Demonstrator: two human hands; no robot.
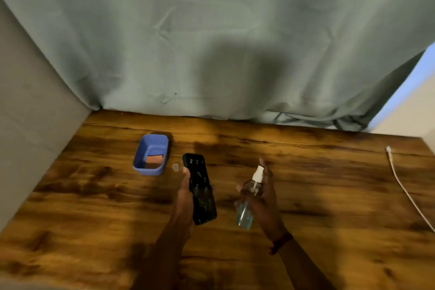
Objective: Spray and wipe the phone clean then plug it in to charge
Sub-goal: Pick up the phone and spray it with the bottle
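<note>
A black phone [200,187] with droplets or smudges on its face is held in my left hand [184,198], which grips its left edge above the wooden table [94,207]. My right hand [264,198] is wrapped around a clear spray bottle [247,205] with a white nozzle, tilted, just right of the phone. A white charging cable [400,183] lies along the table's right side, its plug end at the far right. A blue plastic tub [150,154] holding a pink cloth or sponge [154,159] sits left of the phone.
A small clear cap [175,167] lies on the table between the tub and the phone. A grey-green curtain [211,42] hangs behind the table's far edge. A grey wall closes the left side.
</note>
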